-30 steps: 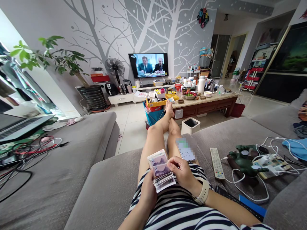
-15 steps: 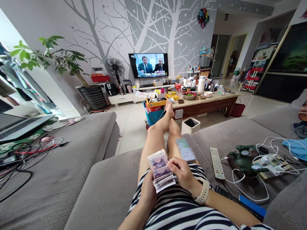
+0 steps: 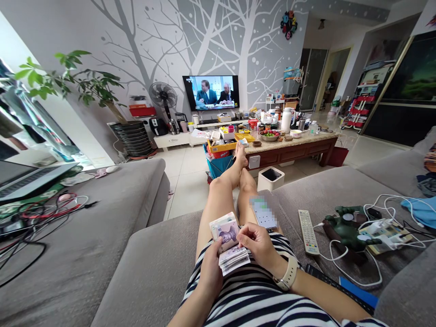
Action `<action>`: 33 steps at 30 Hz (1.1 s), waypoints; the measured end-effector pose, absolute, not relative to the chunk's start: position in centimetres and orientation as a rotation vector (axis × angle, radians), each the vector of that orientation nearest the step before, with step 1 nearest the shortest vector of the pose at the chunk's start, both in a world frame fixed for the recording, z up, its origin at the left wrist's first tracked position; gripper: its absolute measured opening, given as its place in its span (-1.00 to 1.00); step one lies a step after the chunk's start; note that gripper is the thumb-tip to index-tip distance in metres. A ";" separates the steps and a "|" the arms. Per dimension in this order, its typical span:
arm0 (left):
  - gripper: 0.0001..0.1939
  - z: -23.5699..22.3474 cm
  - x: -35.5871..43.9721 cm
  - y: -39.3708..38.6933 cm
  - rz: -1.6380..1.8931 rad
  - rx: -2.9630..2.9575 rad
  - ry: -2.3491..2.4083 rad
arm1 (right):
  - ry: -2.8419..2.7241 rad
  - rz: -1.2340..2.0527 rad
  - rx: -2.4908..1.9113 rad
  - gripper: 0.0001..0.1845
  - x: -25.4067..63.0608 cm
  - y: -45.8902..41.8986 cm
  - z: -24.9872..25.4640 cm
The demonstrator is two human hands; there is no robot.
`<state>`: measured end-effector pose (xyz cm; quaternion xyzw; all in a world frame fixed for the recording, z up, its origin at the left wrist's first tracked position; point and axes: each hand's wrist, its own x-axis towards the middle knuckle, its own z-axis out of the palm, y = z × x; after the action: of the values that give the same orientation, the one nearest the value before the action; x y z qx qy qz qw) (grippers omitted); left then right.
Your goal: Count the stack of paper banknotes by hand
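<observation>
evidently, the left hand [image 3: 210,269] grips layered banknotes [image 3: 227,232] above the lap [image 3: 254,290], inside the sofa's [image 3: 160,263] front edge; the right hand [image 3: 261,247] curls at their side, its pinch unclear. such thin layers seem to call for light fingertips.

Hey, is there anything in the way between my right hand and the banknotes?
Nothing visible is in the way: your right hand has its fingertips right at the edge of the banknotes, which your left hand holds. The phone lies on your thigh, off that short path.
</observation>
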<state>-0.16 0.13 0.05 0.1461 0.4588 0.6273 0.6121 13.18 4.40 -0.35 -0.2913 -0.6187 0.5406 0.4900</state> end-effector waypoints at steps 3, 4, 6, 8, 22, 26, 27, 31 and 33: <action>-0.79 -0.3 -0.2 0.1 1.437 0.330 1.098 | -1.454 1.274 -0.797 -0.67 13.0 4.8 -0.8; -0.80 -0.4 -0.2 0.1 1.434 0.336 1.111 | -1.437 1.261 -0.825 -0.65 13.0 4.9 -0.9; -0.84 -0.6 -0.3 0.1 1.434 0.360 1.137 | -1.423 1.244 -0.873 -0.62 12.9 5.2 -1.0; -0.87 -0.6 -0.4 0.0 1.440 0.395 1.155 | -1.437 1.252 -0.891 -0.62 12.9 5.3 -0.9; -0.76 -0.7 -0.4 0.3 1.408 0.375 1.052 | -1.568 1.172 -0.923 -0.65 13.0 5.1 -0.4; -0.77 -0.5 -0.3 0.5 1.435 0.354 1.060 | -1.600 1.151 -0.883 -0.64 13.1 4.6 0.0; -0.77 -0.5 -0.3 0.5 1.446 0.355 1.067 | -1.608 1.135 -0.875 -0.65 13.2 4.4 0.2; -0.79 -0.5 -0.2 0.5 1.453 0.387 1.072 | -1.635 1.068 -0.847 -0.66 13.3 4.2 0.5; -0.83 -0.8 -0.3 0.4 1.463 0.422 1.083 | -1.636 1.080 -0.839 -0.67 13.2 4.2 0.6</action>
<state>-0.25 0.42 -0.75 0.1816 0.4660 0.6295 0.5946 13.24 4.23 0.57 -0.3446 -0.6718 0.4431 0.4833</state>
